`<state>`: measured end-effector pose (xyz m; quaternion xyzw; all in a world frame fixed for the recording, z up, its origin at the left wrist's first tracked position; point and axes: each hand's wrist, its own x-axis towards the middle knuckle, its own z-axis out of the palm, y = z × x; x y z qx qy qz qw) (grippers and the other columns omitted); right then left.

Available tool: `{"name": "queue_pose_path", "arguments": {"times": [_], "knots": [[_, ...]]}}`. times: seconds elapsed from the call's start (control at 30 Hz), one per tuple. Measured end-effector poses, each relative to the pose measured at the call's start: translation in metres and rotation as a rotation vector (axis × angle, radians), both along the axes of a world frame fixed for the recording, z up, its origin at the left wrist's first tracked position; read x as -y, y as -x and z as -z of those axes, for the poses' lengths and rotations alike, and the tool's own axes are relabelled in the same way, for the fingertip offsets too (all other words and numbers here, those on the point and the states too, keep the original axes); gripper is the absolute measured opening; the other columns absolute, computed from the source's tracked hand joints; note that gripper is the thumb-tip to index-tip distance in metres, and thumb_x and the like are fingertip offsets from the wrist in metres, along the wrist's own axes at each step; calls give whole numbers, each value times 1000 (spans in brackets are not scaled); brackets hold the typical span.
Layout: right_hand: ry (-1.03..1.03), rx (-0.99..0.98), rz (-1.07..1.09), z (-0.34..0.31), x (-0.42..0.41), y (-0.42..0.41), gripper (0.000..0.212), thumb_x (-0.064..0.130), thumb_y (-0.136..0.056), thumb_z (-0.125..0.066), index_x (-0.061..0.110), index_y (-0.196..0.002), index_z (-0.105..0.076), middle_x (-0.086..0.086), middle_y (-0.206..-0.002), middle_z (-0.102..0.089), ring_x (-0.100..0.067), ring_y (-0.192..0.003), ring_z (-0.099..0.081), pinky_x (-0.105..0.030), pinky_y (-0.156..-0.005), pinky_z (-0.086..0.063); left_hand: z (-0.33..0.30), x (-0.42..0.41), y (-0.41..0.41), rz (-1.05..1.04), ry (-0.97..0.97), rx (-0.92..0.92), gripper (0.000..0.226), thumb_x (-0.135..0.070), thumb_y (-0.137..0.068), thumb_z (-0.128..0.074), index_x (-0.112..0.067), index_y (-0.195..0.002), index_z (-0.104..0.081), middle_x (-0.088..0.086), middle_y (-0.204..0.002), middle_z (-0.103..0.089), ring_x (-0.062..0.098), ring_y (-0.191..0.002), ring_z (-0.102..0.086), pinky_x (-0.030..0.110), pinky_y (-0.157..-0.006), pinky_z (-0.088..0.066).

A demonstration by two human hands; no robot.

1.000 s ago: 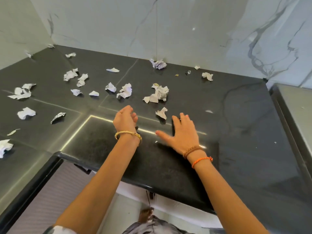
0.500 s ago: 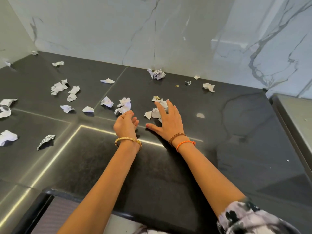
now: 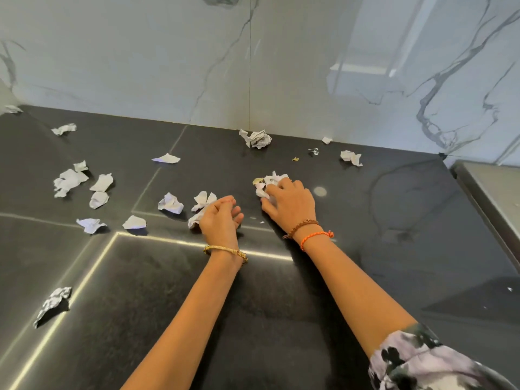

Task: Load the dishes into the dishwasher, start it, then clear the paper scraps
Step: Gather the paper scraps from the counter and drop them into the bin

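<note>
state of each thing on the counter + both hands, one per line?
left hand: fingers curled, against a scrap
right hand: gripping a bunch of scraps
loose scraps: crumpled, scattered on the counter
wad by the wall: crumpled, untouched

Home kitchen: glossy black stone counter (image 3: pixel 365 220) in a corner, white grey-veined marble wall panels (image 3: pixel 168 66), steel appliance edge (image 3: pixel 489 190) at right.
</note>
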<state>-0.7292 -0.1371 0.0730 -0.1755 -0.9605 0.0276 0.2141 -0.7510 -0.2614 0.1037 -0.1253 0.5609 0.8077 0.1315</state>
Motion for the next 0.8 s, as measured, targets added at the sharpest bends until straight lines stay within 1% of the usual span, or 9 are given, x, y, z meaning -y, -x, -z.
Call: {"name": "queue_pose_path", "arguments": {"times": [0.1,0.23,0.3,0.37,0.47,0.57,0.67,0.73,0.8], "knots": [[-5,-126,-10,10,-13,-15,22,21,-59,-81,11,-62,-62,-9,-62,-56,-29,-54,-56,-22,-38,-36,4,-12,-1,21,-32,34,21,-3,-91,-48,-15,-76,-56,0,-79,-57,10,-73,-56,17,-62,-48],[65,-280,-32,10,-26,-33,25,29,-68,-59,11,-51,-60,-5,-52,-54,-19,-45,-53,-19,-41,-35,5,-22,-12,85,-40,57,20,-3,-91,-50,-15,-77,-57,2,-82,-58,12,-75,-57,19,-64,-49],[423,-375,29,1,-22,-43,26,24,-75,-62,11,-52,-64,-5,-51,-56,-10,-48,-48,-20,-49,-36,3,-23,-16,135,-68,79,15,-6,-92,-50,-13,-82,-59,3,-87,-58,13,-80,-57,19,-67,-49],[876,-407,93,-12,-15,-51,28,18,-79,-67,19,-52,-65,10,-45,-53,1,-46,-43,-13,-49,-35,1,-22,-20,207,-135,140,13,-11,-94,-49,-8,-101,-59,4,-95,-59,18,-92,-58,23,-76,-50],[1085,-174,-15,-40,-6,-61,27,19,-83,-65,26,-58,-63,11,-49,-51,2,-38,-44,-12,-38,-34,0,-19,-26,360,-234,218,34,-26,-96,-44,-9,-125,-51,7,-110,-58,23,-103,-56,32,-91,-45],[1055,134,-107,-66,4,-62,22,25,-87,-62,15,-68,-65,5,-55,-50,3,-35,-44,-9,-34,-31,2,-18,-25,443,-304,253,38,-41,-96,-38,-15,-119,-55,5,-102,-61,21,-93,-58,34,-84,-46],[1029,197,-179,-82,10,-61,26,26,-88,-61,16,-64,-62,8,-45,-45,-1,-34,-39,-11,-36,-28,5,-17,-27,493,-357,263,39,-47,-94,-36,-16,-100,-60,5,-95,-63,20,-89,-58,33,-80,-46],[900,240,-209,-88,18,-58,28,31,-88,-61,19,-62,-62,7,-51,-48,-4,-47,-44,-15,-47,-33,3,-17,-31,487,-420,287,40,-46,-94,-36,-14,-94,-60,6,-88,-65,21,-87,-59,34,-81,-46],[615,240,-126,-88,24,-54,27,44,-89,-53,23,-82,-67,3,-73,-56,-13,-70,-52,-24,-59,-36,2,-17,-35,465,-479,321,37,-43,-94,-37,-15,-93,-61,7,-90,-66,23,-89,-59,38,-85,-45]]}}
